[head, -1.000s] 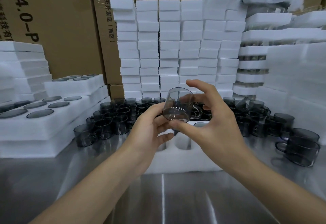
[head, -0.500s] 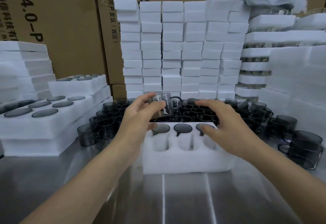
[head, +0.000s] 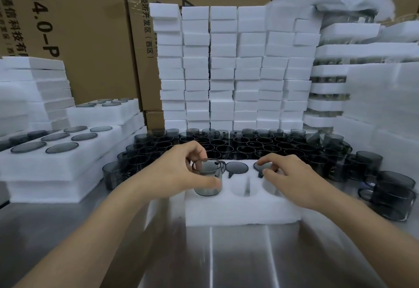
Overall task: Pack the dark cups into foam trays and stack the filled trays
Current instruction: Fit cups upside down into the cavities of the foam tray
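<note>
On the steel table (head: pixel 226 253) walled by foam stacks, the cup (head: pixel 207 180) raised between both hands a second ago now sinks into the foam tray (head: pixel 242 211) at its 9 o'clock pocket, left hand (head: pixel 179 172) pinching its rim, right hand (head: pixel 292 174) resting loosely open, empty, at 2 o'clock.

Bare steel table (head: pixel 226 260) lies open before the foam tray (head: pixel 242 213); loose cups (head: pixel 260 146) crowd behind it.

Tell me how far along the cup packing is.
Done: filled trays stacked at left. In hand: the left hand lowers a cup into the front tray; the right hand rests on it. Left: two near holes open, many loose cups behind.
</note>
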### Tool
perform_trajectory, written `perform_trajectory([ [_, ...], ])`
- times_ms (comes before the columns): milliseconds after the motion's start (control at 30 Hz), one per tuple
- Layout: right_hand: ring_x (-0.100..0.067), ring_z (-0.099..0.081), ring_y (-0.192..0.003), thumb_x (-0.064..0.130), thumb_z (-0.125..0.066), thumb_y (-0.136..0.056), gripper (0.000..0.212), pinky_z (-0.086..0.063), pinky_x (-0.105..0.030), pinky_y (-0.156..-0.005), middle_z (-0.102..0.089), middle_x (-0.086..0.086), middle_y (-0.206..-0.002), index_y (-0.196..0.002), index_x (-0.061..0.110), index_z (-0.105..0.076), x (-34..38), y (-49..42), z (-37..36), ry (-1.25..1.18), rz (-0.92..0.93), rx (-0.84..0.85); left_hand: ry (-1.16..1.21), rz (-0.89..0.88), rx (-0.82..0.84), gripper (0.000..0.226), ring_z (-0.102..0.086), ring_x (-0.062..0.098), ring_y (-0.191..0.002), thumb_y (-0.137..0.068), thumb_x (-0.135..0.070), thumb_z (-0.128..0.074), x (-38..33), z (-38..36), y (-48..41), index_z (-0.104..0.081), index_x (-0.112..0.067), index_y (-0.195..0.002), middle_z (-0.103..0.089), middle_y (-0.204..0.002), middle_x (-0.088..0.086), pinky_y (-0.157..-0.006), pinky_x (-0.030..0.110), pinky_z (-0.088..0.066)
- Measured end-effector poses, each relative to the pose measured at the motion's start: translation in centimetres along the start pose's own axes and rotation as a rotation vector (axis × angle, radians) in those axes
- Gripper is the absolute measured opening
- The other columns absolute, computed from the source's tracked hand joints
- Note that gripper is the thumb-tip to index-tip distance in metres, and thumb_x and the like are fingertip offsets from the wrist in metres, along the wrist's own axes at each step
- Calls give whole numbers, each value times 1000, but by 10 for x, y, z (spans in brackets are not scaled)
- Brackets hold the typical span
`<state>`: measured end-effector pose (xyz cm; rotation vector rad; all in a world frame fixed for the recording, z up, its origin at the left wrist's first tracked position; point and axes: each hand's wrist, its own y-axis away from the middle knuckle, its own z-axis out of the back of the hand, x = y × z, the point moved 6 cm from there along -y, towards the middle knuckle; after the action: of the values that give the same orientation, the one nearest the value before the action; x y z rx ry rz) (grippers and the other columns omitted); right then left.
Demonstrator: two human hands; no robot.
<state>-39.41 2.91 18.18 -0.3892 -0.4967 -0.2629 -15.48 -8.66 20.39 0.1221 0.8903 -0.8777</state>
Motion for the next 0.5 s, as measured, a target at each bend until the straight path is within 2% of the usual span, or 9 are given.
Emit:
perform_trajectory([
  [67,-11,-45,-99,24,-50,-105,30,-39,-41,-103,-65,21,-88,-127,38,-64,0,0,0,1,3,-2,-72,16,-3,59,-50,5,-68,-57,-68,-88,-1,0,2,-59,-33,-94,-62,-83,-16,-67,26,-46],
  [133,-14,-46,-106,24,-50,-105,31,-40,-44,-107,-65,21,-90,-130,39,-61,1,1,0,9,7,-3,-148,38,-6,60,-48,7,-67,-57,-70,-86,-3,-4,5,-54,-32,-91,-60,-78,-15,-65,29,-45],
  [233,-15,-46,-111,25,-50,-104,33,-38,-47,-110,-63,21,-93,-133,38,-59,2,0,0,19,3,-2,-307,77,-30,65,-51,13,-73,-57,-78,-78,-8,-8,9,-50,-31,-91,-65,-85,-4,-75,46,-53],
  [300,-16,-46,-110,24,-50,-104,34,-38,-47,-110,-63,20,-93,-133,37,-59,0,0,-1,18,1,-9,-372,81,-55,67,-54,11,-80,-56,-86,-71,-12,-8,12,-51,-34,-93,-63,-91,-8,-81,47,-53],
  [400,-15,-45,-109,25,-50,-104,33,-39,-46,-108,-63,19,-93,-134,37,-58,0,0,-1,10,-2,-15,-410,-2,-87,69,-52,-6,-110,-63,-95,-57,-24,-12,15,-50,-52,-117,-57,-116,-27,-92,38,-50],
  [467,-14,-45,-109,26,-50,-104,32,-39,-45,-108,-62,19,-95,-134,37,-58,0,-1,-2,8,-2,-14,-402,-67,-74,82,-41,-18,-129,-71,-98,-48,-31,-22,18,-37,-62,-144,-43,-145,-38,-109,37,-43],
  [500,-14,-45,-109,26,-50,-104,32,-39,-45,-108,-63,18,-95,-134,37,-58,0,0,-3,7,-2,-15,-448,-91,-26,91,-35,-20,-137,-74,-99,-44,-32,-31,18,-26,-61,-155,-31,-159,-38,-118,37,-37],
])
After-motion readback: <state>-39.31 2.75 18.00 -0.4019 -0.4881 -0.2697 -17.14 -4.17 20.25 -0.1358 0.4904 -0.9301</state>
